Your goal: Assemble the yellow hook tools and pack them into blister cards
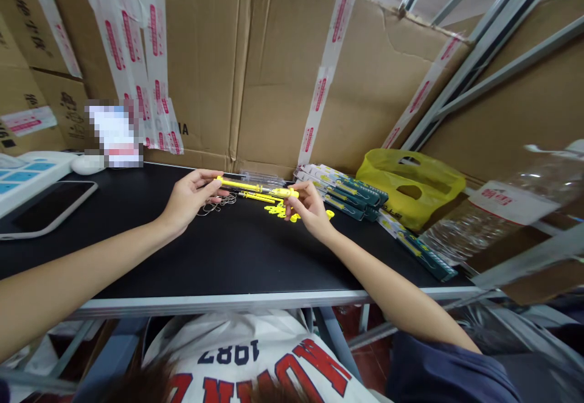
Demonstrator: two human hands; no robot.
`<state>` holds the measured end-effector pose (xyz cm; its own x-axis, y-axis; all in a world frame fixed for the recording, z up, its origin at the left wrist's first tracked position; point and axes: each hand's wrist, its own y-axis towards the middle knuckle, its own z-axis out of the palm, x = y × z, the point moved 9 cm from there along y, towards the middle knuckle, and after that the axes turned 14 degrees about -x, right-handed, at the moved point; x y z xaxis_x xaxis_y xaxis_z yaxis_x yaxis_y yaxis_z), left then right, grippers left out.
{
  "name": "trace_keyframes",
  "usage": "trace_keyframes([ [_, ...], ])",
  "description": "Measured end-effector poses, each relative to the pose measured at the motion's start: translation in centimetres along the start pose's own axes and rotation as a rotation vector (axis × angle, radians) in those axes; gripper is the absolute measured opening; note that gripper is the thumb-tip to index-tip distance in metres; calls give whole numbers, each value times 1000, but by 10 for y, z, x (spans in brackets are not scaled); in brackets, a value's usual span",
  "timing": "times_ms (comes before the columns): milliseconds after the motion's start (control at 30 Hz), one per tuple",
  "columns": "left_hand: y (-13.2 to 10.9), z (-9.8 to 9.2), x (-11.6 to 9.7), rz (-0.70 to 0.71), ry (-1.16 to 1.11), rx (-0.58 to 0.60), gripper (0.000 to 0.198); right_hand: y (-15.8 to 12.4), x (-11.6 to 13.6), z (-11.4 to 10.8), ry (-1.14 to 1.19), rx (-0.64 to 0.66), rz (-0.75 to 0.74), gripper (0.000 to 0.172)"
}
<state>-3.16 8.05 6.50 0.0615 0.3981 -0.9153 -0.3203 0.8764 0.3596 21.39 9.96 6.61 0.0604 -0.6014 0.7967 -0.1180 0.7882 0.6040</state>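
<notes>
We hold the slim yellow stick point(241, 184) crosswise at twelve o'clock from us, over the black tabletop point(255, 257): our left hand point(188, 199) pinches its nine o'clock end, our right hand point(313, 212) its three o'clock end. It looks like smooth, hard plastic, so we judge it light, stiff and somewhat slippery; gripping near both ends suits it, since bending the thin middle could snap it. That middle looks darker, perhaps see-through, but is too small to be sure. At five o'clock from the stick lie knobbly yellow pieces point(276, 210); at eight, thin looped wires point(218, 204), likely springy. At three, flat slender packs point(352, 192) pile beside a crinkled, pliable yellow bag point(379, 169).
</notes>
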Motion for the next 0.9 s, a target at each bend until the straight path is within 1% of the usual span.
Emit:
trace_keyframes([
  [233, -3, 1, -7, 18, -24, -9, 31, -4, 5, -4, -92, -29, -130, 26],
  [367, -5, -1, -6, 7, -70, -27, 30, -4, 6, -7, -138, -45, -163, 26],
  [433, -5, -2, -3, 3, -70, -33, 29, -4, 10, -9, -192, -75, -198, 26],
  [567, -6, -2, 2, -14, -68, -21, 26, -6, 23, -13, -328, -163, -325, 25],
  [600, -6, -1, 3, -21, -71, -15, 26, -7, 24, -12, -332, -164, -330, 24],
  [733, -7, -1, 3, -30, -75, -8, 26, -8, 16, -6, -293, -106, -273, 23],
  [900, -6, -2, 4, -30, -75, -8, 26, -11, 18, -1, -330, -57, -299, 24],
])
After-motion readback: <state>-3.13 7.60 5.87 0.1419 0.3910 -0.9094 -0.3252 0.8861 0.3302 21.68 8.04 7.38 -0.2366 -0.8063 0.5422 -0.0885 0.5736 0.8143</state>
